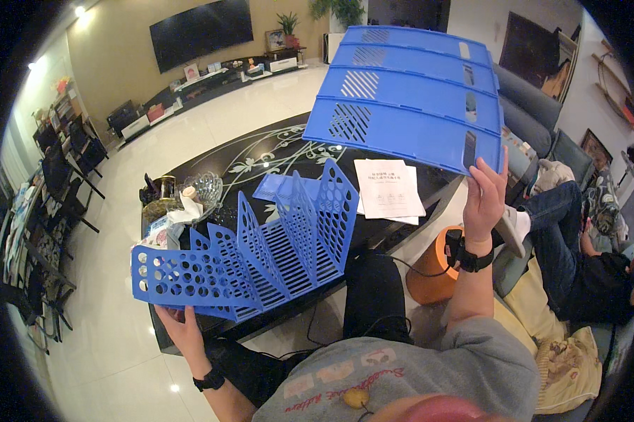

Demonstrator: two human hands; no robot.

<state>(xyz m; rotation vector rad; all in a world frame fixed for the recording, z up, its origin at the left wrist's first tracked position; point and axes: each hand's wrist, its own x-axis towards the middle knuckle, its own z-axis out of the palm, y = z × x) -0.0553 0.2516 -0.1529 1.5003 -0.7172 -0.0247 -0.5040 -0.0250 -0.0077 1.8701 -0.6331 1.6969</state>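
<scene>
The blue perforated plastic file rack with upright dividers (pixel 260 260) is held from beneath by the left hand (pixel 182 329), over the near edge of the black glossy tabletop with a white floral pattern (pixel 260 158); the left fingers appear closed round its lower end, though the grip itself is covered by the rack. The blue slotted plastic back panel (pixel 408 98) is held raised by the right hand (pixel 487 200), fingers pinched on its near lower corner. For a clean fit, judged from the parts, the panel would be best lowered square to the divider edges, tabs aligned before pressing; the rack should be rested flat first. A white printed paper sheet (pixel 388 188) lies on the tabletop; tabs and slots cannot be made out; the panel's far edge is bent by the lens.
</scene>
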